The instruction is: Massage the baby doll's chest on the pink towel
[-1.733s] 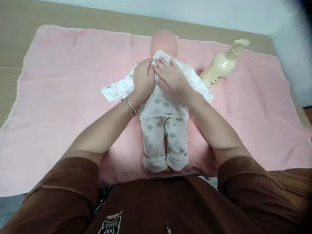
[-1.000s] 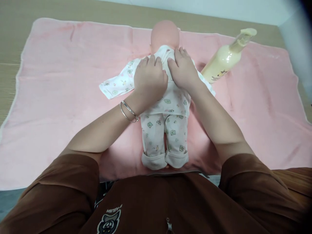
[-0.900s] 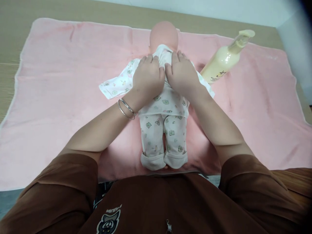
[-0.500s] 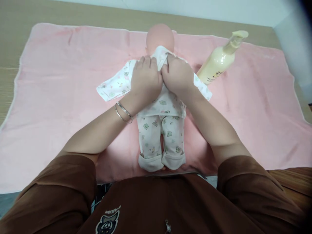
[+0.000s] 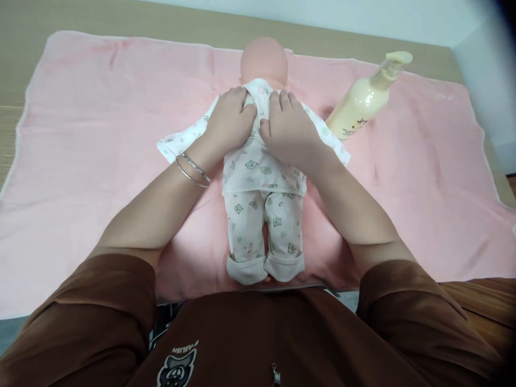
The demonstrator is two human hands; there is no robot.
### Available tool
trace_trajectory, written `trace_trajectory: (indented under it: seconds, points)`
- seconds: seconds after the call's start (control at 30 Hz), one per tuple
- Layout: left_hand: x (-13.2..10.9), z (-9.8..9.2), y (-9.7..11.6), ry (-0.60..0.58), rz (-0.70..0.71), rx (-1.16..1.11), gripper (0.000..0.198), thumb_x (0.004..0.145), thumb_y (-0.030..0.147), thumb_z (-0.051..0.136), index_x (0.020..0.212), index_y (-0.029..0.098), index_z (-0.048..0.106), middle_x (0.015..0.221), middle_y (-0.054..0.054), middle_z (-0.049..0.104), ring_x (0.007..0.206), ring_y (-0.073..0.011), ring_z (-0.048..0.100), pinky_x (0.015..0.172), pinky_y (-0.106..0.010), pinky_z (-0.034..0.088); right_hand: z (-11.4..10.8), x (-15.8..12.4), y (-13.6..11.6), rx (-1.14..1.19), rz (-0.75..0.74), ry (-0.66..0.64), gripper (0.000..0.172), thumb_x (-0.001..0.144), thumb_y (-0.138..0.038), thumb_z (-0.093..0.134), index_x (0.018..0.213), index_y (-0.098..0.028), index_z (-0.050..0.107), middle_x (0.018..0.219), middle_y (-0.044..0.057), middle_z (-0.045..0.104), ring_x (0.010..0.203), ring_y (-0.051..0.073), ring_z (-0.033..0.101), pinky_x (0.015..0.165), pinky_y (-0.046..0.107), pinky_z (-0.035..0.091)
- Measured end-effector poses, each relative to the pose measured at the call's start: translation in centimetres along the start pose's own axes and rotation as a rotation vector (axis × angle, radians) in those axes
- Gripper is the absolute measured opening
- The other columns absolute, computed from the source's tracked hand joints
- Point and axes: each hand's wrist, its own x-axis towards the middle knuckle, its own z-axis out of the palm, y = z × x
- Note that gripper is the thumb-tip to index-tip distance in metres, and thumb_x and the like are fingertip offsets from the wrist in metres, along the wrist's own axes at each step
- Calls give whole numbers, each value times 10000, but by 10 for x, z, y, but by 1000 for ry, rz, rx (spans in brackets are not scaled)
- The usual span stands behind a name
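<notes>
1. A baby doll (image 5: 264, 59) lay lengthwise on the middle of a pink towel (image 5: 92, 161), with its bald head at 12 o'clock and its feet at 6 o'clock, nearest me.
2. It wore a white printed shirt (image 5: 252, 174) and matching trousers (image 5: 262, 231) with turned-up cuffs. One shirt flap (image 5: 177, 142) spread out towards 9 o'clock, and a second flap (image 5: 332, 137) towards 3 o'clock.
3. My left hand (image 5: 228, 115), with two thin bangles (image 5: 191, 171) at the wrist, lay open and flat on the shirt near the doll's neck, gripping nothing.
4. My right hand (image 5: 284, 126) lay flat too, its fingers spread, just beside the left with a narrow gap between them at the collar.
5. A cream pump bottle (image 5: 358, 105) lay on the towel at 2 o'clock, near the doll, with neither hand on it.
6. I judged the step in hand to be smoothing the shirt around the neck; the loose flaps looked like what called for attention next.
</notes>
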Motion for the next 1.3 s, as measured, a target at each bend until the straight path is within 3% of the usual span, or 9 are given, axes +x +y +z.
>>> trace_trajectory:
  seconds: [0.13,0.23,0.3,0.4,0.53,0.7,0.93,1.1,1.3]
  points:
    - [-11,-1,12,74,32,99,294,944,193,342,1105,219,586,1134,-122,597,1119,-259,521,1011,-413,414,4,14,19,40,-10,-14,493,1023,-366,240,1303,-41,483,1292,191,546,1222,289,491,1064,426,403]
    - [-21,-6,21,56,115,107,327,920,191,354,1161,213,573,1199,-129,566,1208,-280,474,1076,-403,360,8,23,33,77,50,-45,618,1029,-530,137,1195,-80,527,1133,182,611,1032,296,567,896,445,475]
    - [-21,-9,21,23,118,67,307,902,198,397,1150,226,577,1206,-114,571,1201,-278,480,1058,-388,368,9,24,36,81,55,-53,683,1019,-580,96,1202,-75,518,1132,185,608,1028,302,568,882,444,476]
    - [-11,-7,12,-46,-17,-20,222,940,293,417,1072,244,588,1134,-80,622,1085,-248,527,962,-363,398,6,21,29,33,34,-48,579,1044,-475,165,1217,-51,520,1171,198,590,1104,312,546,954,442,445]
    - [6,6,-5,-58,-148,-76,281,981,301,340,1054,197,590,1097,-30,643,972,-162,504,915,-312,378,-1,9,9,-39,5,-18,460,1027,-366,264,1273,-49,489,1242,204,540,1185,328,490,1042,461,385]
    - [7,16,-10,26,-101,-32,276,987,226,333,1139,180,559,1141,-61,605,1059,-173,501,987,-342,372,-3,2,-1,-71,-7,1,437,999,-379,222,1254,-149,491,1231,166,555,1152,326,498,1019,458,419]
    - [-17,-2,17,59,71,250,237,937,141,381,1043,148,593,1065,-160,594,1048,-316,554,908,-437,454,1,17,20,-46,-13,-14,487,1017,-423,205,1110,-117,573,1080,157,635,987,319,599,811,451,512]
    - [-24,-8,30,61,74,147,221,894,114,416,893,212,615,981,-120,601,1007,-287,575,930,-418,464,5,25,34,95,58,-107,560,1018,-530,187,1156,-130,554,1101,149,634,975,304,601,817,436,489]
    - [-13,-13,16,17,-4,26,280,931,240,387,802,265,633,941,-72,667,960,-250,600,870,-372,477,-2,15,24,47,-29,-51,566,1007,-518,188,1250,-114,501,1234,162,582,1113,306,539,957,451,445]
